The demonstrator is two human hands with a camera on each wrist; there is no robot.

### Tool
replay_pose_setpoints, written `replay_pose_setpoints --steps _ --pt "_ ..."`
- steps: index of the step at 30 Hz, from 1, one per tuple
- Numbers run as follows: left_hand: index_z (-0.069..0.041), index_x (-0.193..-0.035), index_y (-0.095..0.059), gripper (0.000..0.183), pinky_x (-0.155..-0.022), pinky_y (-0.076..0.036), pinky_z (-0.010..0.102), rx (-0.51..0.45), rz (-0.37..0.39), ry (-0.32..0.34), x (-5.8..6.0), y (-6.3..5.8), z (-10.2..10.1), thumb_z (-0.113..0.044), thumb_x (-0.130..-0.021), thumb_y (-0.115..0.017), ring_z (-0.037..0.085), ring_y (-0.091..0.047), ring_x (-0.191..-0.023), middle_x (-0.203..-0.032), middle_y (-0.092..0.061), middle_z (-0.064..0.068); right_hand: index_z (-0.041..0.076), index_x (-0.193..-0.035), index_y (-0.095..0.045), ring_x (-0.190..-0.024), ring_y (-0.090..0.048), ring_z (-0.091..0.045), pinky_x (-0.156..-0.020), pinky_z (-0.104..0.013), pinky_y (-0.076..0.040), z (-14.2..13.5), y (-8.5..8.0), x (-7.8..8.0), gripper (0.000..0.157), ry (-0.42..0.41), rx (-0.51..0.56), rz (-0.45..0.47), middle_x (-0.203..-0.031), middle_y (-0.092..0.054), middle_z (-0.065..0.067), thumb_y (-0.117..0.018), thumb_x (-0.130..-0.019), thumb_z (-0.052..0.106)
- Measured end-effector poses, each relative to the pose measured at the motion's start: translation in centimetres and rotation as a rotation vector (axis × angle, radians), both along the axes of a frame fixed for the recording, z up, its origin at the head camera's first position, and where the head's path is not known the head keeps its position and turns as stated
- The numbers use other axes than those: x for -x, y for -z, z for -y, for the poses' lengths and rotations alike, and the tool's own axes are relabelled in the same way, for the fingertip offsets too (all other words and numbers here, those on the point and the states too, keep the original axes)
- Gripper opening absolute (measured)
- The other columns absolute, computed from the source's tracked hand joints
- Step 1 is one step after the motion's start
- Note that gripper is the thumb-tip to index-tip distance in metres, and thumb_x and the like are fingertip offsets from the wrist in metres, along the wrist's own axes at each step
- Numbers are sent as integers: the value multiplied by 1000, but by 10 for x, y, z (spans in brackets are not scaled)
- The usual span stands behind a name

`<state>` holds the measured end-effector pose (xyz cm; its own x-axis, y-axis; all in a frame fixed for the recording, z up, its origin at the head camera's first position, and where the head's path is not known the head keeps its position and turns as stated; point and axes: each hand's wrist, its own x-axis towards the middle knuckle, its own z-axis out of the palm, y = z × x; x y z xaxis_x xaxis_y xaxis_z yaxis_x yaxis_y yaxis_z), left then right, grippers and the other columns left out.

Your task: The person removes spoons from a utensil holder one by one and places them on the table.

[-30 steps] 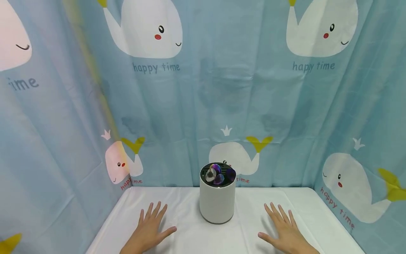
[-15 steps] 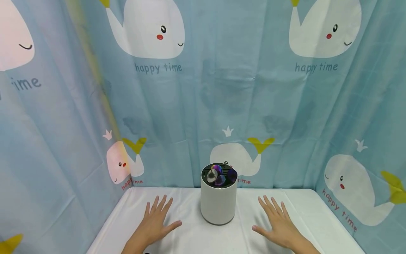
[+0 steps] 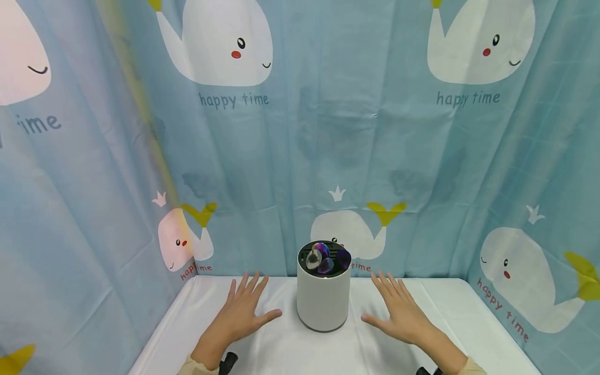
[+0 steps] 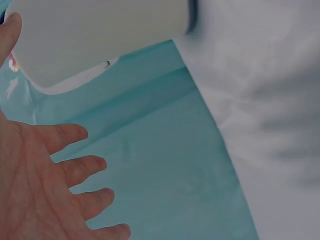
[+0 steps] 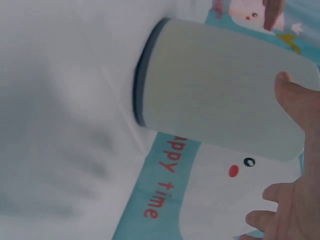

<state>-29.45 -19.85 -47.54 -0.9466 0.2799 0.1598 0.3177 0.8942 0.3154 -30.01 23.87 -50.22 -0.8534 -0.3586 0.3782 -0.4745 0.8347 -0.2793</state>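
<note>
A white cylinder [image 3: 323, 304] with a dark base ring stands upright on the white-covered table. Its black slotted top carries several shiny stones, among them a clear one [image 3: 313, 259] and a purple one [image 3: 325, 266]. To its left, my left hand [image 3: 241, 315] is raised over the table with fingers spread and nothing held. My right hand [image 3: 400, 315] mirrors it on the other side, also empty, its thumb pointing at the cylinder. Both wrist views show the cylinder's smooth side close by, and gaps separate it from both hands in the head view.
Blue curtains [image 3: 262, 156] printed with whales and "happy time" surround the table at the back and sides. The white tablecloth [image 3: 290, 354] reaches to the curtain's foot. A black wrist device [image 3: 228, 363] and beige sleeves [image 3: 196, 366] show at the bottom edge.
Both hands have moved forward and inward, nearer to the cylinder, with fingers still spread. Sleeves and wrist devices have come into view. The cylinder and its stones stay where they were.
</note>
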Motion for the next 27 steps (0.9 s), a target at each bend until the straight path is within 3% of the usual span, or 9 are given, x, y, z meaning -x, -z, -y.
replay_pose_setpoints --steps 10,17,27 --pt "-12 -169 -35 103 -126 -3 71 -20 -28 30 4 -19 -19 -80 -95 -59 47 -9 -163 -176 -23 19 6 -170 -27 -162 -20 -42 -127 -66 -16 20 -28 18 113 -58 -1 -23 -177 -23 -14 -70 -91 74" --pt "-15 -169 -35 97 -127 -5 70 -21 -54 47 8 -29 -31 -75 -97 -61 44 -6 -164 -176 -23 17 1 -169 -25 -162 -23 -39 -128 -61 -21 36 -43 31 118 -103 -22 -65 -176 -23 -15 -70 -90 76" --pt "-18 -164 -46 80 -127 -18 66 -54 -150 59 14 -47 -47 -67 -103 -59 41 -18 -163 -173 -34 12 4 -171 -21 -162 -23 -39 -129 -60 -20 55 -55 50 121 -172 -8 -53 -177 -21 -15 -70 -89 78"
